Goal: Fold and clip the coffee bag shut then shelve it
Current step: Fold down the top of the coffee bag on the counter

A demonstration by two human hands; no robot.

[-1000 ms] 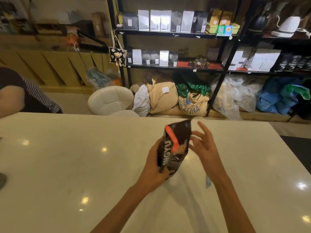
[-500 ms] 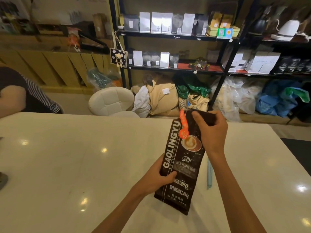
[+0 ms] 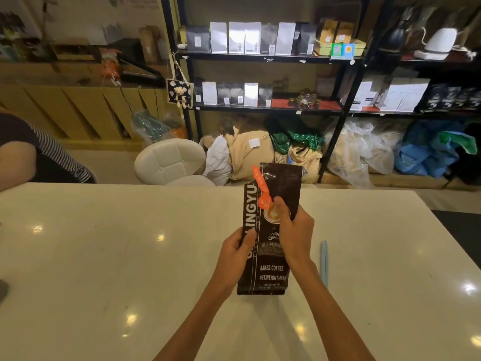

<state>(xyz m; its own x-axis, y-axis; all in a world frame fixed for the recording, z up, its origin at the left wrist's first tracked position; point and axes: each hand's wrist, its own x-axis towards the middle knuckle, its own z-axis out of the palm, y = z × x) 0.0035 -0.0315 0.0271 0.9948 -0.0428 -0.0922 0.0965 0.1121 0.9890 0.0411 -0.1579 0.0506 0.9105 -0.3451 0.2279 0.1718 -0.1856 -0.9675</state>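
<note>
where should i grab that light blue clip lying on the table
Pinch the light blue clip across its narrow width near the middle, from above with the right hand. It lies flat on the table, long and thin, pointing away, just right of the coffee bag.

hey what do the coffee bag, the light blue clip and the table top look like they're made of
Coffee bag: probably glossy printed plastic or foil laminate; it creases sharply and catches the light. Light blue clip: likely smooth plastic, judging by its even pastel colour and slim rigid shape. Table top: polished stone or stone-look surface, cream, mirroring the ceiling lights; which one is unclear.
</note>
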